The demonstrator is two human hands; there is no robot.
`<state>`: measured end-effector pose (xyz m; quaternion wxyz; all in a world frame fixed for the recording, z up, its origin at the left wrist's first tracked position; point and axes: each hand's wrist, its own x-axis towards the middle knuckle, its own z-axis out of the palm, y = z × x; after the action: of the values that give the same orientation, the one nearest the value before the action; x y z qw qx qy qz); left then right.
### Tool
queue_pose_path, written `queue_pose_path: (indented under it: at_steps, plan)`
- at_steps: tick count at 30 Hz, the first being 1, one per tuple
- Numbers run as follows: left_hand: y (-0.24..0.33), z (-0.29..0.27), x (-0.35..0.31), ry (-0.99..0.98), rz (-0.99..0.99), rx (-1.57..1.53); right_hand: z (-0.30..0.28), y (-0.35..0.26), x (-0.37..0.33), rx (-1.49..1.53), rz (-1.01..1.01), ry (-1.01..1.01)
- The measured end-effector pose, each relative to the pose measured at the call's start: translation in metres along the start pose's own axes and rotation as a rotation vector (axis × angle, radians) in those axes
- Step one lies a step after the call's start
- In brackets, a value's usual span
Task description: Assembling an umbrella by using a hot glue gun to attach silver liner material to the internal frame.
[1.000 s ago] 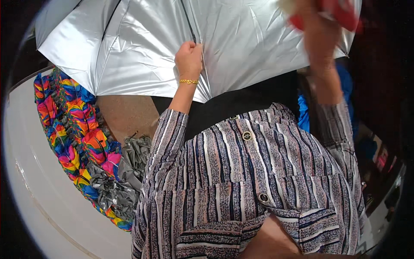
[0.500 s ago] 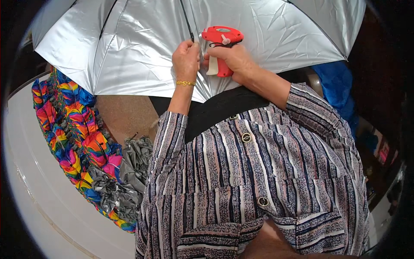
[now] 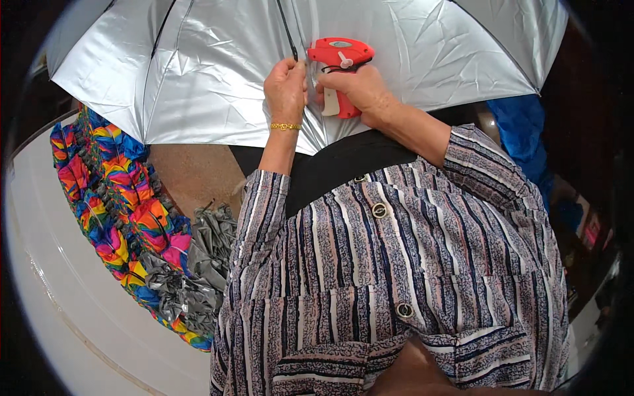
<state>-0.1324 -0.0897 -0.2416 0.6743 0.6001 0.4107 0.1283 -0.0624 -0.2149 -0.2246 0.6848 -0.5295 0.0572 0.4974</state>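
Near the top of the head view, the big silver umbrella (image 3: 224, 86) lies spread wide with its shiny side up, its low edge over the person's lap. The left hand (image 3: 287, 89), with a gold bracelet (image 3: 285, 126) on its wrist, has its fingers closed tight at the end of a thin black rib (image 3: 288, 33); I cannot tell if they pinch some cloth too. The right hand (image 3: 360, 92) is wrapped around the handle of a red gun-shaped tool (image 3: 343, 53) (it looks a bit like a toy), and its white trigger (image 3: 330, 103) sticks out below the fingers. The front of the tool points at the left fingertips and is just beside them, so I think a poke is the biggest worry: if the tool slips or gets squeezed too soon, a finger could get hurt. The cloth is thin and wrinkly, so a crooked push might tear it or miss the right spot. If the left fingers let go, the rib could spring away. On the left, the rainbow bundles (image 3: 148, 224) and crumpled silver-grey cloth (image 3: 211, 237) sit clear of both hands, so they seem safe.
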Motion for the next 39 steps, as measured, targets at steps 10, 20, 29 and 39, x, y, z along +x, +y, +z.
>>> queue_pose_path:
  at_steps: [10,20,29,39]
  plan:
    - [0.001,0.001,-0.001,-0.030,-0.005,-0.016,-0.003,-0.003,-0.006,-0.031,-0.014,-0.023]
    - [0.003,0.002,-0.001,-0.055,-0.005,0.014,-0.003,-0.009,-0.009,0.024,0.007,-0.071]
    - [0.004,0.000,-0.002,-0.117,0.017,0.018,-0.007,-0.006,-0.001,-0.042,-0.028,-0.115]
    - [0.008,0.006,-0.006,-0.094,0.010,0.062,-0.005,-0.009,0.001,-0.084,-0.109,-0.102]
